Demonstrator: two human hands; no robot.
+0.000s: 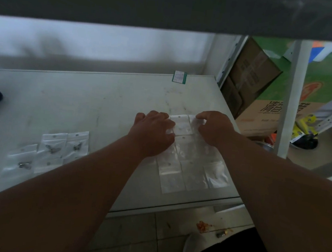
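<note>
Small clear zip bags are being laid out in rows on the white bench (102, 110). Toward the right-hand side a grid of empty bags (189, 174) has already been spread flat, edge to edge or slightly overlapping, with its near row close to the front edge of the bench.

Both hands are placed at the far end of that grid. The left hand (154, 133) is laid palm-down over the left column; its fingertips are hidden beyond the knuckles, so whether anything is gripped cannot be told. The fingers of the right hand (213, 128) are curled down onto the far bag (193, 119), whose upper edge appears to be pinched.

Well apart on the left, a small cluster of filled bags (54, 148) is seen, with small metal parts inside (their exact kind is too blurred to tell).

The laying-out is judged to be well advanced, the far row being straightened or completed. Filling seems largely left to do, since only the left cluster holds parts. No loose parts are visible on the bench.
</note>
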